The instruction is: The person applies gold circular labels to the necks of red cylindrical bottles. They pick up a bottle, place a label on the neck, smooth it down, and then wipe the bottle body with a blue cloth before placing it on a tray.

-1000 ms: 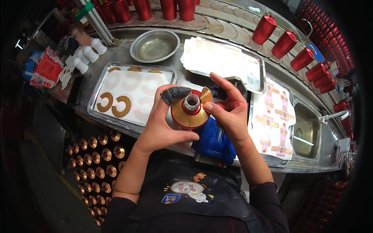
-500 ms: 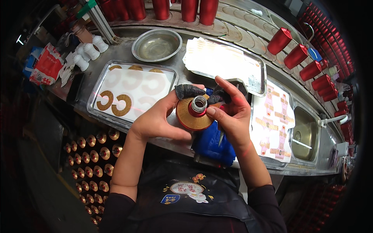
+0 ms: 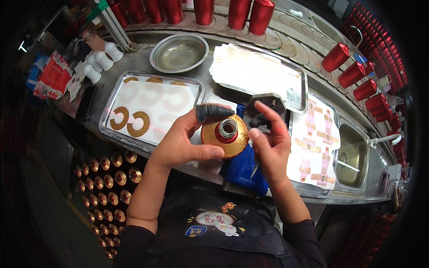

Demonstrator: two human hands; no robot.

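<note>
My left hand [image 3: 182,142] is closed around a red bottle [image 3: 228,155], its thumb along the near side and a dark-wrapped finger along the far side. The bottle's silver threaded mouth faces up, and a gold ring label [image 3: 212,138] covers its shoulder. At the bottle's right edge is my right hand [image 3: 273,145], thumb tip close to the gold label, forefinger raised and another finger wrapped in dark tape. A thin pointed metal tool [image 3: 255,169] sticks out below that palm; most of it is hidden. Under the bottle lies a blue cloth-like pad [image 3: 245,172].
On the left, a tray [image 3: 105,120] holds gold C-shaped labels on white sheets. Behind stand a metal bowl [image 3: 178,67] and a tray [image 3: 302,91] of paper sheets. Cross-shaped labels [image 3: 322,154] lie right, beside a sink [image 3: 351,165]. Red bottles [image 3: 238,15] line a conveyor [image 3: 286,49].
The bottle has tilted and turned in my left hand, whose thumb now rests on its near edge. My right fingers have drawn back from the neck. Bottles on the conveyor have shifted rightward.
</note>
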